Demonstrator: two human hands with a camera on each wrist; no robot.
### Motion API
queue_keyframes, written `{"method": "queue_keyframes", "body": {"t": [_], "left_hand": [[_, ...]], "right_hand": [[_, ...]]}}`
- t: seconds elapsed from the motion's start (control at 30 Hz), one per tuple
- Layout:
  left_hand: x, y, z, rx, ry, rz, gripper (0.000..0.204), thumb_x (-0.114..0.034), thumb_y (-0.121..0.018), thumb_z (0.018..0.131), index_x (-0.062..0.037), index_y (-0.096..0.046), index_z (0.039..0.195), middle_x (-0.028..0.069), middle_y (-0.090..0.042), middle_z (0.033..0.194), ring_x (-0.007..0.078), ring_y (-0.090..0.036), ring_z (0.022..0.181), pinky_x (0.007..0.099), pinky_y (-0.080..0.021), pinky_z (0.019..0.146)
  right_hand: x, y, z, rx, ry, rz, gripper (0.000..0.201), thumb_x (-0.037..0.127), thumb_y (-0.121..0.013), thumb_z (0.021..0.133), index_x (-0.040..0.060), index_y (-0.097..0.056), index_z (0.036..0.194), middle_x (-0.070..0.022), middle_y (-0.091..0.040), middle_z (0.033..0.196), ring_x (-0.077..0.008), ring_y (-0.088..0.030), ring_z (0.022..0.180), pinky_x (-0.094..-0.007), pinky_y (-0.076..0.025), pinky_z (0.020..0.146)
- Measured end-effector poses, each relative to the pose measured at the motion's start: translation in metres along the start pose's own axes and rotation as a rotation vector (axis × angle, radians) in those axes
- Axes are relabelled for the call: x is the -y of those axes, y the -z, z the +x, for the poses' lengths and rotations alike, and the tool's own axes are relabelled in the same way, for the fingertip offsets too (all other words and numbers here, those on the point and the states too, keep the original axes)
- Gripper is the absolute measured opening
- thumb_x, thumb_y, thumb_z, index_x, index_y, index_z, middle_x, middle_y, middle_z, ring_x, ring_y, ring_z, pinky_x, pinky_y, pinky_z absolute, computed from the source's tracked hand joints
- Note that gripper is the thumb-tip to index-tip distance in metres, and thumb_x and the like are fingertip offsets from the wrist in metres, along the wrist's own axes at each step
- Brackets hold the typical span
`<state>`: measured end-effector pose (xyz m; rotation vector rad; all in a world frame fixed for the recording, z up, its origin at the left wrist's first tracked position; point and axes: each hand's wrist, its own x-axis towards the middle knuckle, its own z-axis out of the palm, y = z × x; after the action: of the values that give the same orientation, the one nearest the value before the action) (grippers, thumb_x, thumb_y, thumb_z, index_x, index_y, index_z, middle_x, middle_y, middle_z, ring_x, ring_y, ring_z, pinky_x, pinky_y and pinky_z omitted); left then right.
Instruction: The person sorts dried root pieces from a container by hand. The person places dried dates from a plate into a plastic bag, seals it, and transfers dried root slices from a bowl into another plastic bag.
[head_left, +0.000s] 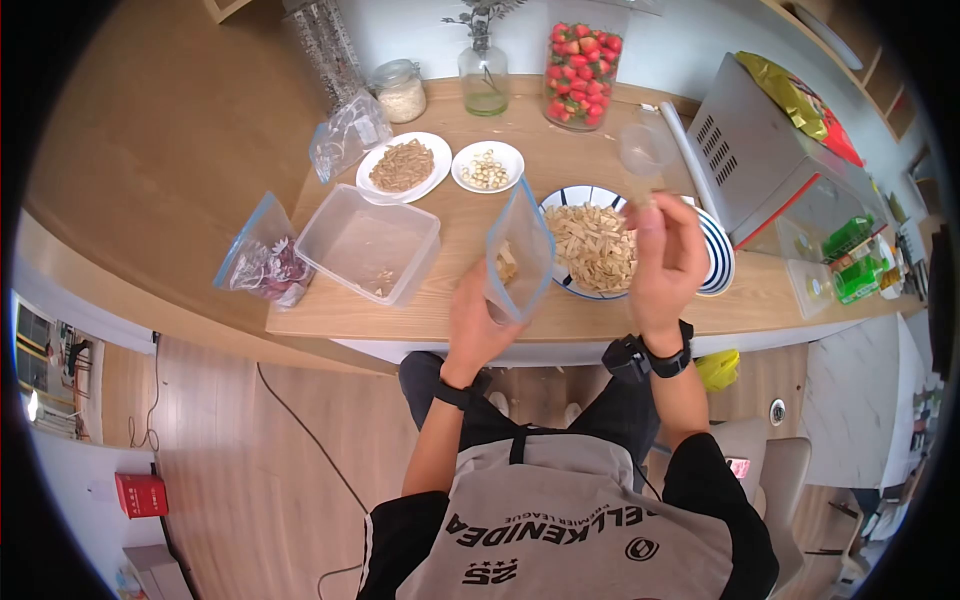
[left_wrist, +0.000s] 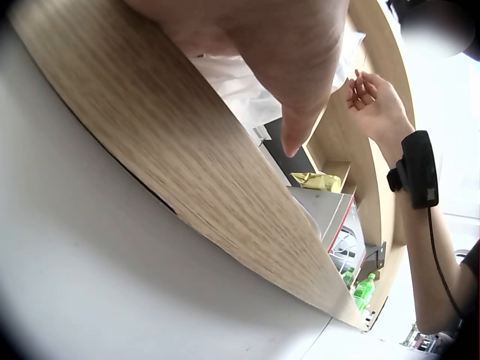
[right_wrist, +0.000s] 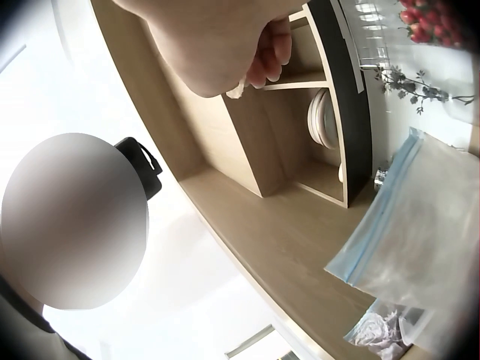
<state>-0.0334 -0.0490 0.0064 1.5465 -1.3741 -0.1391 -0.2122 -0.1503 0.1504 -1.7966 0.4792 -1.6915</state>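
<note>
My left hand [head_left: 477,318] holds a clear zip bag [head_left: 530,275] with a blue seal upright at the table's front edge. The bag's mouth gapes, and a few pale dried pieces [head_left: 507,262] lie inside. Raised beside it, my right hand [head_left: 668,262] pinches a small pale piece [right_wrist: 237,90] between thumb and fingers. Below that hand sits a blue-rimmed plate [head_left: 560,282] heaped with pale dried strips [head_left: 592,245]; the hand overlaps its right side in the head view. In the left wrist view, my left hand [left_wrist: 262,52] covers most of the bag.
An open plastic box [head_left: 345,235] with a few crumbs stands left, beside a filled zip bag [head_left: 270,262]. Behind are a plate of brown pieces [head_left: 402,166], a bowl of pale pieces [head_left: 487,168] and a strawberry jar [head_left: 583,80]. A microwave-like appliance [head_left: 760,150] stands right.
</note>
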Motion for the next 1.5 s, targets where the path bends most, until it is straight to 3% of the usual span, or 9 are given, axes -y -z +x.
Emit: {"method": "queue_keyframes", "body": {"t": [0.07, 0.2, 0.3, 0.4, 0.57, 0.63, 1.07, 1.23, 1.5], "left_hand": [[0.000, 0.000, 0.000, 0.012, 0.014, -0.019, 0.088, -0.026, -0.093, 0.068, -0.0008, -0.051, 0.141, 0.0217, -0.062, 0.131, 0.0431, -0.059, 0.121, 0.0499, -0.048, 0.101], [0.000, 0.000, 0.001, -0.001, 0.002, -0.013, 0.088, -0.026, -0.093, 0.069, 0.0006, -0.051, 0.141, 0.0220, -0.063, 0.129, 0.0424, -0.061, 0.118, 0.0494, -0.050, 0.099], [-0.002, 0.003, 0.000, -0.010, -0.012, 0.006, 0.088, -0.026, -0.093, 0.069, 0.0009, -0.051, 0.142, 0.0220, -0.064, 0.128, 0.0421, -0.062, 0.117, 0.0491, -0.051, 0.098], [-0.003, 0.001, 0.003, -0.001, -0.016, -0.014, 0.089, -0.026, -0.093, 0.070, 0.0003, -0.050, 0.143, 0.0215, -0.063, 0.129, 0.0420, -0.061, 0.118, 0.0492, -0.050, 0.098], [-0.002, 0.001, -0.001, 0.003, -0.010, 0.042, 0.089, -0.026, -0.093, 0.070, -0.0005, -0.049, 0.143, 0.0203, -0.063, 0.130, 0.0421, -0.060, 0.119, 0.0496, -0.050, 0.098], [-0.001, 0.002, 0.000, 0.013, -0.017, 0.040, 0.088, -0.026, -0.093, 0.070, -0.0006, -0.050, 0.143, 0.0198, -0.063, 0.129, 0.0425, -0.060, 0.116, 0.0499, -0.050, 0.096], [-0.005, 0.000, 0.001, -0.028, -0.072, 0.076, 0.082, -0.024, -0.093, 0.070, -0.0014, -0.052, 0.138, 0.0194, -0.065, 0.123, 0.0423, -0.062, 0.113, 0.0503, -0.050, 0.095], [-0.008, 0.003, 0.002, 0.005, -0.025, 0.048, 0.083, -0.026, -0.093, 0.070, -0.0014, -0.052, 0.138, 0.0189, -0.065, 0.123, 0.0421, -0.061, 0.114, 0.0509, -0.049, 0.096], [-0.005, 0.000, 0.002, 0.003, -0.065, 0.101, 0.083, -0.026, -0.092, 0.070, -0.0010, -0.052, 0.138, 0.0200, -0.065, 0.125, 0.0429, -0.061, 0.114, 0.0503, -0.050, 0.095]], "right_hand": [[0.003, 0.001, 0.006, 0.257, 0.102, -0.193, 0.016, 0.004, -0.070, 0.095, -0.0012, -0.072, 0.110, -0.0123, -0.072, 0.094, -0.0204, -0.068, 0.082, -0.0301, -0.053, 0.078], [-0.016, 0.007, 0.004, 0.277, 0.140, -0.287, 0.017, 0.005, -0.071, 0.093, -0.0009, -0.072, 0.110, -0.0148, -0.071, 0.095, -0.0256, -0.068, 0.084, -0.0323, -0.053, 0.079], [-0.041, 0.026, 0.001, 0.220, -0.123, -0.327, 0.022, 0.009, -0.073, 0.092, -0.0015, -0.072, 0.111, -0.0172, -0.071, 0.098, -0.0308, -0.068, 0.091, -0.0370, -0.054, 0.082], [-0.090, 0.040, -0.027, 0.495, -0.178, -0.564, 0.031, 0.013, -0.077, 0.086, -0.0035, -0.071, 0.112, -0.0194, -0.068, 0.102, -0.0367, -0.064, 0.099, -0.0441, -0.051, 0.089], [-0.116, 0.044, -0.049, 0.542, -0.081, -0.682, 0.029, 0.012, -0.077, 0.088, -0.0032, -0.071, 0.112, -0.0188, -0.066, 0.102, -0.0322, -0.066, 0.091, -0.0395, -0.054, 0.076], [-0.122, 0.040, -0.051, 0.446, -0.235, -0.589, 0.019, 0.007, -0.075, 0.087, -0.0022, -0.072, 0.104, -0.0176, -0.066, 0.091, -0.0327, -0.065, 0.084, -0.0407, -0.052, 0.074], [-0.129, 0.040, -0.053, 0.270, -0.171, -0.489, 0.010, 0.002, -0.070, 0.090, -0.0020, -0.072, 0.099, -0.0148, -0.069, 0.086, -0.0263, -0.065, 0.071, -0.0349, -0.051, 0.066], [-0.104, 0.040, -0.043, 0.090, -0.308, -0.285, 0.008, 0.000, -0.068, 0.094, -0.0006, -0.073, 0.100, -0.0041, -0.069, 0.085, -0.0103, -0.059, 0.070, -0.0261, -0.047, 0.065], [0.001, 0.010, 0.002, -0.174, 0.148, 0.101, 0.025, -0.003, -0.075, 0.088, -0.0033, -0.069, 0.113, -0.0029, -0.070, 0.086, -0.0096, -0.059, 0.073, -0.0245, -0.047, 0.066]]}}
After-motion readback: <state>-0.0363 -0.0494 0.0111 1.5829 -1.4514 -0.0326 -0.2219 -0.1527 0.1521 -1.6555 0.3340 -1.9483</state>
